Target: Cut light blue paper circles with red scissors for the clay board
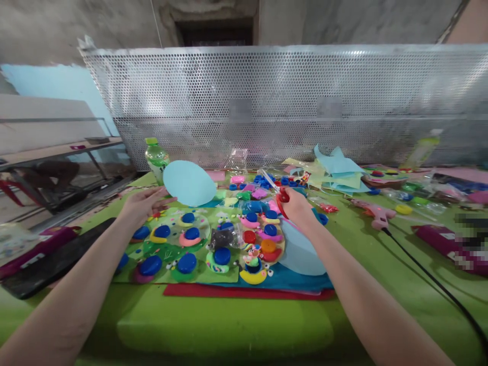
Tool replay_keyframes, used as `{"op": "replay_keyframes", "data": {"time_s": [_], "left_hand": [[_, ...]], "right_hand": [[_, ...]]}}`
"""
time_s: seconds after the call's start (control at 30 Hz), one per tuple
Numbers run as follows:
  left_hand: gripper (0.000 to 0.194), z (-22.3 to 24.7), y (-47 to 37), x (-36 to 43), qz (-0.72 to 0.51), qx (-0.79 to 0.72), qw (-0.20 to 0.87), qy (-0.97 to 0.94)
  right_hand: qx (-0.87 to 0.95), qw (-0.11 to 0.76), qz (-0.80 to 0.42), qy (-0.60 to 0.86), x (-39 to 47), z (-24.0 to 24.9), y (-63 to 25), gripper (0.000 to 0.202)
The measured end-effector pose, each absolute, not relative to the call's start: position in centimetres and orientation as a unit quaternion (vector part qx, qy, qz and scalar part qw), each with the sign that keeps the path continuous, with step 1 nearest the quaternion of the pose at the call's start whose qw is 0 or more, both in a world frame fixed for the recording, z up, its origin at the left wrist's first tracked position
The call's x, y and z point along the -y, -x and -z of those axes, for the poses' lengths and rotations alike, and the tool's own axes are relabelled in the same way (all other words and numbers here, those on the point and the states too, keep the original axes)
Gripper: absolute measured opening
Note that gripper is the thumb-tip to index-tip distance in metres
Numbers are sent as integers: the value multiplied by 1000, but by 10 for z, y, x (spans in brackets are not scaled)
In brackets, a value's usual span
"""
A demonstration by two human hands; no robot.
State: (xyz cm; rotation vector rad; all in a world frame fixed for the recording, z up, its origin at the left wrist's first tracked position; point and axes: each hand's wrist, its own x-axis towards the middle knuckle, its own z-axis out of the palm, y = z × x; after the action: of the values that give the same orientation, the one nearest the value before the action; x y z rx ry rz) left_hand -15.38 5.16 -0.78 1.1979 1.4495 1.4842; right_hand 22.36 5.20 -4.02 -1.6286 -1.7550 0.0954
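My left hand (148,203) pinches the lower left edge of a light blue paper oval (189,183), raised above the table. In my right hand (297,206) are red-handled scissors (271,182), their blades pointing up and left, apart from the paper oval. Below both hands lies a green craft sheet (171,264) bearing several snail shapes made of clay and blue bottle caps (186,263). Another pale blue paper piece (303,251) rests under my right forearm. A small bag of dark bits (226,237) sits among the snails.
A pink glue gun (379,216) with a black cord lies at right. A green-capped bottle (155,157) stands behind my left hand. Cut paper scraps (337,170) pile at the back right, before a perforated metal panel (267,101). A purple pouch (442,244) lies far right.
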Motion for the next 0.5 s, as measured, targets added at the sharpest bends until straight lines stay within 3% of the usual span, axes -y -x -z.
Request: {"op": "replay_keyframes", "data": {"time_s": [0.23, 0.5], "left_hand": [[37, 12, 154, -51, -555, -572, 362, -484], [78, 17, 156, -55, -479, -603, 326, -549]], "right_hand": [[697, 327, -31, 637, -53, 42, -223, 15], [700, 308, -30, 644, -49, 37, -226, 15]]}}
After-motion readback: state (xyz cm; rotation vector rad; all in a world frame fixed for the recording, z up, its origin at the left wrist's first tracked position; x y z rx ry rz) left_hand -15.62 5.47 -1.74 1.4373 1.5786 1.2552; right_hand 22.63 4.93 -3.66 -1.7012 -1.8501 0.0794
